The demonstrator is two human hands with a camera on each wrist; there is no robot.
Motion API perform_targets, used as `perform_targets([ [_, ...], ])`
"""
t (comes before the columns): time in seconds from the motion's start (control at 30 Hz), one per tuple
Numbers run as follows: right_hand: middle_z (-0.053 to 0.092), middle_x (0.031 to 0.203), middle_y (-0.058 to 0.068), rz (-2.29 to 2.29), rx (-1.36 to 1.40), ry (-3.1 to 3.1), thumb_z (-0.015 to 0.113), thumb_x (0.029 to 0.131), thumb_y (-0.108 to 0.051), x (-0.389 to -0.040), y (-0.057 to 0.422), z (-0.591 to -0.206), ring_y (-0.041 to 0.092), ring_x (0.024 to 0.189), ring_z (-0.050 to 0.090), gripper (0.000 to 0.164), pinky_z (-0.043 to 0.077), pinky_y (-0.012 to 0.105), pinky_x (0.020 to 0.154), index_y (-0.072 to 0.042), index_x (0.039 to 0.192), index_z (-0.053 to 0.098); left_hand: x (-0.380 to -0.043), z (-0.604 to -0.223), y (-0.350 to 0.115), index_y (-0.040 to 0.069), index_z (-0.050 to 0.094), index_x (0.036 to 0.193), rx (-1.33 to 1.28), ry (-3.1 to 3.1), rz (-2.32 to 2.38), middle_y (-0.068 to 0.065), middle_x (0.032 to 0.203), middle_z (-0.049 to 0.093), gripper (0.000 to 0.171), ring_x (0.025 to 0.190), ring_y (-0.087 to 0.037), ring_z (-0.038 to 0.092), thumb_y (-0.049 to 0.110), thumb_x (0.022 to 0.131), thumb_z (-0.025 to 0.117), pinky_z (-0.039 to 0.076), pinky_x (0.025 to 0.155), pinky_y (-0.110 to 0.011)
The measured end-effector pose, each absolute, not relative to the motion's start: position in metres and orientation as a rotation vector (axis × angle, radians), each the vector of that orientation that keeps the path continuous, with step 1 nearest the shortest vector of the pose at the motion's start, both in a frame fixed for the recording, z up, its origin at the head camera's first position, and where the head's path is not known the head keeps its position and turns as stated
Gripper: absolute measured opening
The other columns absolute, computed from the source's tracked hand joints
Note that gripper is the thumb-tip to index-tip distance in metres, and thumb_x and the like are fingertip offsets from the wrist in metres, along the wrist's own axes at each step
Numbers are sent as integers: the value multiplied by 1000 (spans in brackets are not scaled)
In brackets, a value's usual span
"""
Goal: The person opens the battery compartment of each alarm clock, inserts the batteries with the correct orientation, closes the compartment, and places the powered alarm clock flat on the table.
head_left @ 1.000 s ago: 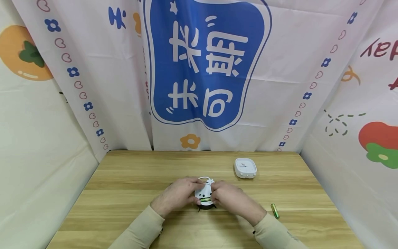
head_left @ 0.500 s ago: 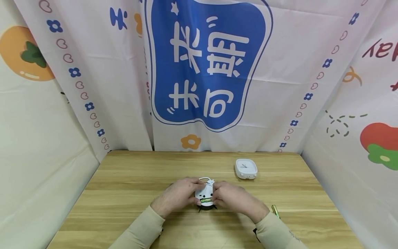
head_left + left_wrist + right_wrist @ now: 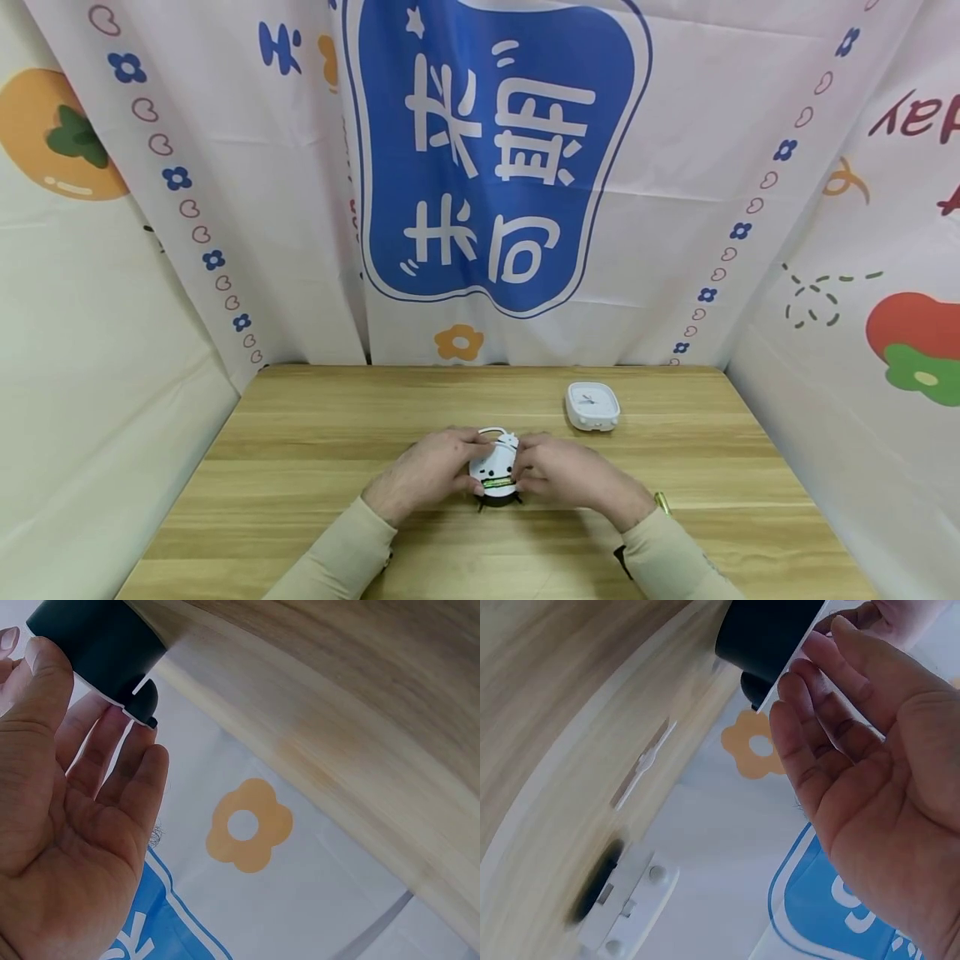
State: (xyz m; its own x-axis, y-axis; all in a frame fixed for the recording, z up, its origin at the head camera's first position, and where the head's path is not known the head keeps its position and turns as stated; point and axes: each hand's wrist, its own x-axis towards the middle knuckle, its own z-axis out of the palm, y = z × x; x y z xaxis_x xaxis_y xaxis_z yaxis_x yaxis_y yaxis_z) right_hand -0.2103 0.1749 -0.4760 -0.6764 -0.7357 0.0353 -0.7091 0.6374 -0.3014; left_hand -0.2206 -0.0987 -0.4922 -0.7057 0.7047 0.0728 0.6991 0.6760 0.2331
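A small alarm clock (image 3: 494, 461) stands near the middle of the table, its white back towards me, on short dark legs. A green battery (image 3: 497, 482) lies across the slot low in that back. My left hand (image 3: 435, 468) grips the clock's left side, thumb beside the battery. At the right edge, my right hand (image 3: 558, 472) holds on with bent fingertips near the battery's other end. The wrist views show the clock's dark round body (image 3: 97, 641) between both hands. A second green and gold battery (image 3: 662, 502) is partly hidden by my right sleeve.
Farther back to the right is a white square clock (image 3: 592, 407). A thin white piece (image 3: 645, 766) lies on the wooden table (image 3: 337, 417) in the right wrist view. Printed cloth (image 3: 675, 167) hangs behind the table and along both sides.
My right hand has shifted slightly to the right along the clock's edge, and its sleeve now covers more of the loose battery. The left hand and the clock stay in place.
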Motion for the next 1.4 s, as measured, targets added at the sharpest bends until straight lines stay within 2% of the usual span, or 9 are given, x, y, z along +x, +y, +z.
perform_targets([
  [0.13, 77, 113, -4, -533, -1172, 2763, 89, 106, -17, -213, 184, -476, 10, 101, 73, 6, 66, 26, 89, -14, 111, 87, -221, -493, -99, 8, 77, 154, 1195, 2851, 382, -9, 153, 79, 68, 138, -28, 79, 41, 97, 94, 69, 114, -45],
  [0.33, 80, 117, -4, -587, -1125, 2779, 90, 105, -14, -217, 198, -475, 10, 108, 76, 13, 69, 31, 95, -15, 117, 86, -222, -494, -99, 9, 77, 153, 1195, 2849, 394, -9, 153, 79, 68, 138, -29, 78, 41, 96, 94, 68, 115, -46],
  [0.57, 82, 119, 0, -565, -1103, 2824, 89, 105, -14, -221, 211, -477, 17, 110, 79, 17, 71, 37, 98, -8, 121, 85, -221, -494, -99, 9, 77, 155, 1195, 2847, 394, -9, 153, 79, 69, 140, -29, 78, 42, 96, 94, 68, 118, -46],
  [0.77, 82, 117, 3, -562, -1046, 2832, 92, 103, -14, -224, 221, -482, 21, 108, 80, 20, 71, 37, 96, -8, 120, 85, -221, -494, -100, 7, 76, 155, 1198, 2850, 393, -9, 154, 79, 70, 141, -29, 78, 42, 96, 93, 67, 119, -46],
  [1.17, 81, 116, 2, -515, -917, 2862, 94, 99, -10, -230, 229, -497, 19, 105, 79, 21, 71, 40, 96, -7, 117, 86, -220, -493, -99, 8, 77, 154, 1200, 2855, 389, -9, 153, 79, 69, 141, -29, 78, 42, 96, 94, 67, 119, -46],
  [1.4, 81, 114, 1, -480, -906, 2875, 95, 99, -13, -232, 231, -500, 18, 103, 78, 18, 71, 40, 97, -8, 114, 87, -220, -493, -100, 7, 77, 154, 1194, 2854, 398, -9, 154, 78, 69, 142, -29, 77, 42, 97, 93, 67, 120, -47],
])
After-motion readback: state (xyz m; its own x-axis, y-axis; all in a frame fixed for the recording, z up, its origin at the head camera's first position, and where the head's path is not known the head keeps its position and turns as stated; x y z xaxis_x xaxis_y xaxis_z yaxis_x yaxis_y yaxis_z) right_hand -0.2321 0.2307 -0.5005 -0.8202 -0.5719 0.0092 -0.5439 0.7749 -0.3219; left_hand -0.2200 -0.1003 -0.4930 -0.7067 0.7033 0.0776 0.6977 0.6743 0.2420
